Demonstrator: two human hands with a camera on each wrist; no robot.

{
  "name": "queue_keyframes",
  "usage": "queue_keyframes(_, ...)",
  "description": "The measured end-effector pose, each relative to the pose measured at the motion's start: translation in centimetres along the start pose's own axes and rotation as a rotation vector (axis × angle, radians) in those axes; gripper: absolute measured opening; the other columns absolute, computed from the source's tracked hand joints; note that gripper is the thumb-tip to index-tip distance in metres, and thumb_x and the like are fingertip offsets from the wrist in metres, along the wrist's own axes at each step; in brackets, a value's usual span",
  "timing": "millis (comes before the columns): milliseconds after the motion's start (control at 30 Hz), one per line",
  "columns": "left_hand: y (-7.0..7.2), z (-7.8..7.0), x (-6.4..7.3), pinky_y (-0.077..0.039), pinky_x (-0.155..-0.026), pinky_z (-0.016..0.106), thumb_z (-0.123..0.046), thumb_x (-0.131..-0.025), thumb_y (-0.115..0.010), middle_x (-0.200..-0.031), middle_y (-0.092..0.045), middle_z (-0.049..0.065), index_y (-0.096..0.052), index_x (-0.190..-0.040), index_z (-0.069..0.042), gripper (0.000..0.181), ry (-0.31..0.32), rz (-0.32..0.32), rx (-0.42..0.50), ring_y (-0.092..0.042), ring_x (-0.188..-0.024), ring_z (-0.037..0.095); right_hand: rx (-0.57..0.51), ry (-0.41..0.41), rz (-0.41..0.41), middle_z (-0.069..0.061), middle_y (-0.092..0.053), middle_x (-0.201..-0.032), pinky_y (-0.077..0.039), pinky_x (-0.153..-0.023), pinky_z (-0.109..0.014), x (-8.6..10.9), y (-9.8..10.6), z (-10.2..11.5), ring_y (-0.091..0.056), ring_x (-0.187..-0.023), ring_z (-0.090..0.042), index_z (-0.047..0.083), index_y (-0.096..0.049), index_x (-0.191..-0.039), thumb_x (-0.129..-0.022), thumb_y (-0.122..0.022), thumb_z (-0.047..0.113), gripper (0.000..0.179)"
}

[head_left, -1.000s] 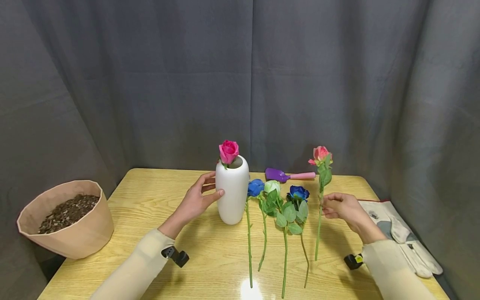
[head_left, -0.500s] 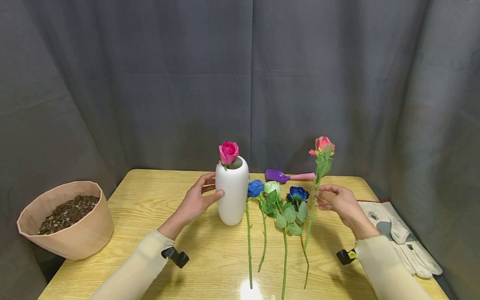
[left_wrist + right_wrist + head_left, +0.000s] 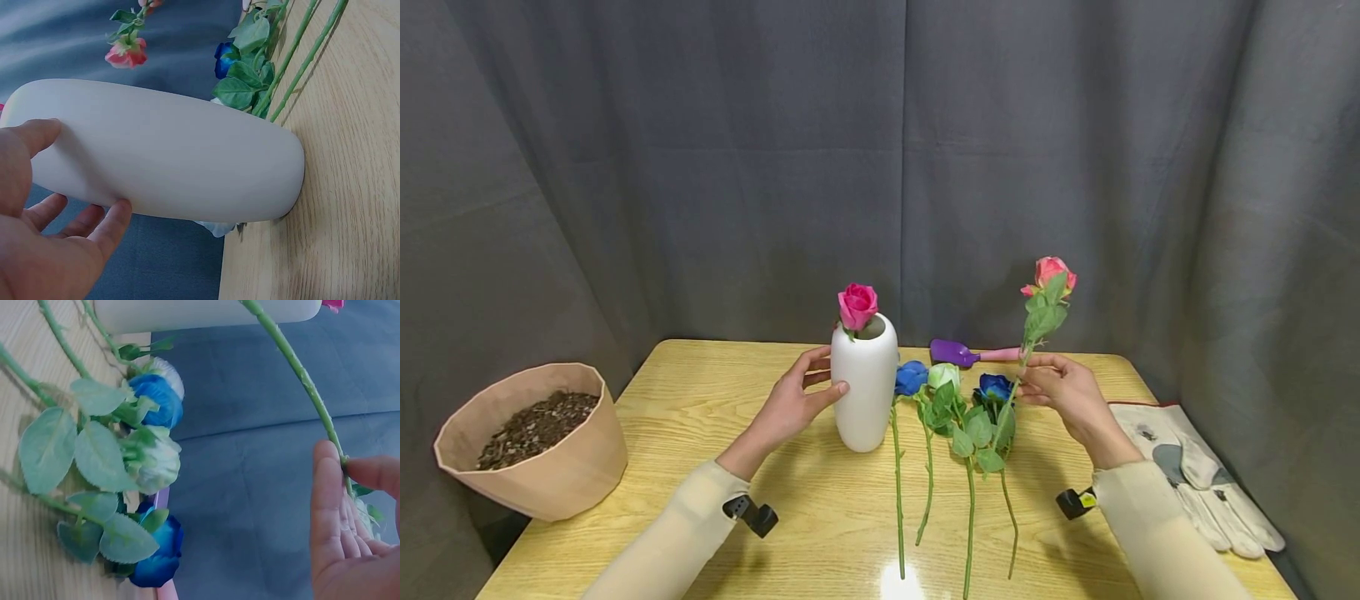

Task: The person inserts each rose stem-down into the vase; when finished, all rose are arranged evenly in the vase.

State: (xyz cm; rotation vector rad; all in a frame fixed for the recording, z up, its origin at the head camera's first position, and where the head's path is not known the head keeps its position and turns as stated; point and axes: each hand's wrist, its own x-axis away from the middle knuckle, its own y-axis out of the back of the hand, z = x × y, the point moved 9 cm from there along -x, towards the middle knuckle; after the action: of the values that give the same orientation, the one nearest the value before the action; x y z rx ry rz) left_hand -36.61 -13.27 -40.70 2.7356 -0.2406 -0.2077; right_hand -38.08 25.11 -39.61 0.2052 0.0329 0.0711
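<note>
A tall white vase [image 3: 865, 400] stands upright on the wooden table, a bright pink rose [image 3: 858, 306] in its mouth. My left hand [image 3: 792, 402] holds the vase from the left, thumb on the front and fingers spread round the far side. Between thumb and index finger, my right hand [image 3: 1070, 402] pinches the stem [image 3: 300, 372] of a coral rose [image 3: 1051, 273]. This rose is raised over the lying flowers, bloom up, stem slanting down to the left. Beneath it lie a blue rose [image 3: 912, 377], a pale green-white rose [image 3: 943, 376] and a dark blue rose [image 3: 994, 387].
At the left edge stands a peach pot [image 3: 580, 467] with dark soil. A purple trowel [image 3: 953, 352] with a pink handle lies behind the flowers. Pale work gloves [image 3: 1195, 475] lie at the right. A grey curtain [image 3: 775, 183] hangs behind the table [image 3: 820, 517].
My right hand has moved left and up with the coral rose, whose stem has swung from nearly upright to a slant over the lying flowers. The left hand and vase stay put.
</note>
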Motion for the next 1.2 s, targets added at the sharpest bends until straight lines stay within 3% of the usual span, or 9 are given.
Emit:
queue_keyframes(267,0.0,0.0,0.0,-0.049,-0.107,0.053,-0.046,-0.092,-0.07,-0.149,-0.047,0.007,-0.036,-0.15,-0.025,0.071,-0.005,0.005,0.004,-0.048,-0.139,0.034,-0.11,0.012,-0.018,0.008,-0.073,-0.085,-0.062,-0.076,-0.025,-0.4,-0.6,0.7,-0.072,-0.074,-0.007,0.002,-0.048,-0.117,-0.098,-0.063,0.014,0.027)
queue_keyframes(567,-0.2,0.2,0.0,-0.048,-0.107,0.054,-0.046,-0.091,-0.071,-0.15,-0.046,0.007,-0.036,-0.15,-0.026,0.073,0.01,0.007,0.006,-0.047,-0.14,0.034,-0.164,0.015,-0.055,0.006,-0.074,-0.083,-0.061,-0.074,-0.023,-0.5,-1.1,1.3,-0.073,-0.072,-0.007,0.005,-0.044,-0.116,-0.098,-0.061,0.012,0.025)
queue_keyframes(1200,-0.1,0.2,0.0,-0.048,-0.107,0.054,-0.05,-0.089,-0.071,-0.15,-0.046,0.007,-0.035,-0.151,-0.025,0.075,0.02,0.007,-0.002,-0.047,-0.14,0.034,-0.264,0.104,-0.113,0.006,-0.073,-0.083,-0.061,-0.076,-0.023,-0.7,-2.1,4.2,-0.072,-0.073,-0.007,0.009,-0.044,-0.111,-0.099,-0.062,0.013,0.022)
